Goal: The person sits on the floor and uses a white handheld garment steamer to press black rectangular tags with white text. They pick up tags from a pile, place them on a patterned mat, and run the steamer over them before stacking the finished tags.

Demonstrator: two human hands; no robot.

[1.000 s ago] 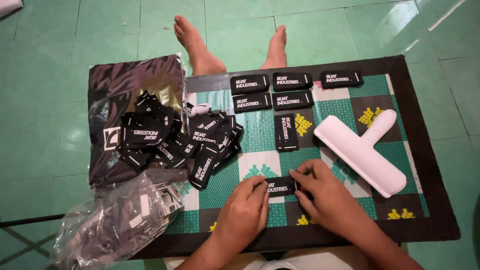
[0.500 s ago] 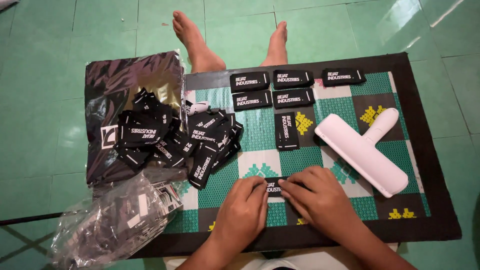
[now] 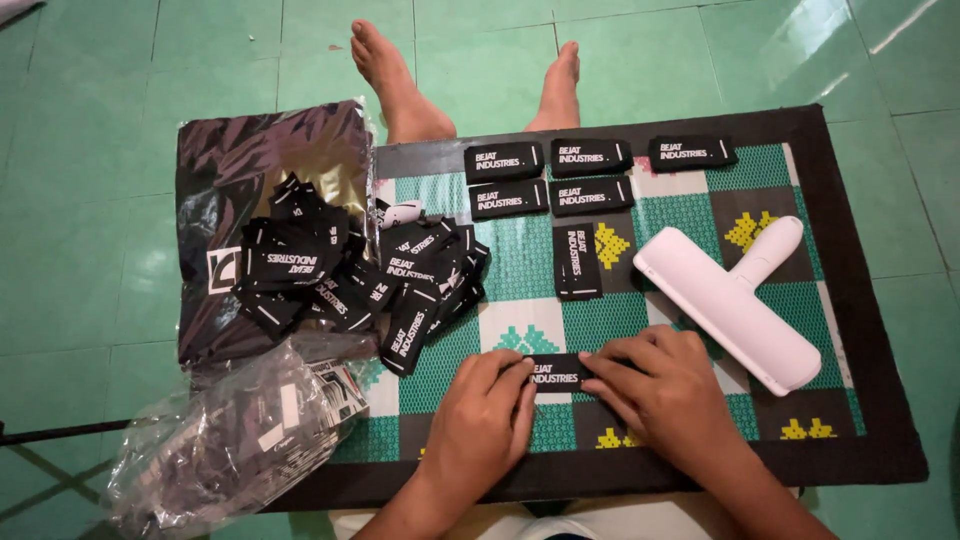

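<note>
Below the white roller (image 3: 728,300), left hand (image 3: 487,420) and right hand (image 3: 665,390) fingers pinch a black label stack (image 3: 556,372), squaring its ends.

Label heap (image 3: 360,270) blocks left, roller (image 3: 730,300) right; mat centre (image 3: 520,270) free

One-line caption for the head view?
Both hands, left and right, press a black label on a patterned mat.

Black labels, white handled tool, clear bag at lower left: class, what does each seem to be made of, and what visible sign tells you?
Black labels: likely woven fabric, matte; they lie limp and overlapping in a pile. White handled tool: probably hard plastic, smooth with a slight sheen and moulded edges. Clear bag: thin plastic film, crinkled, glossy and see-through.
</note>
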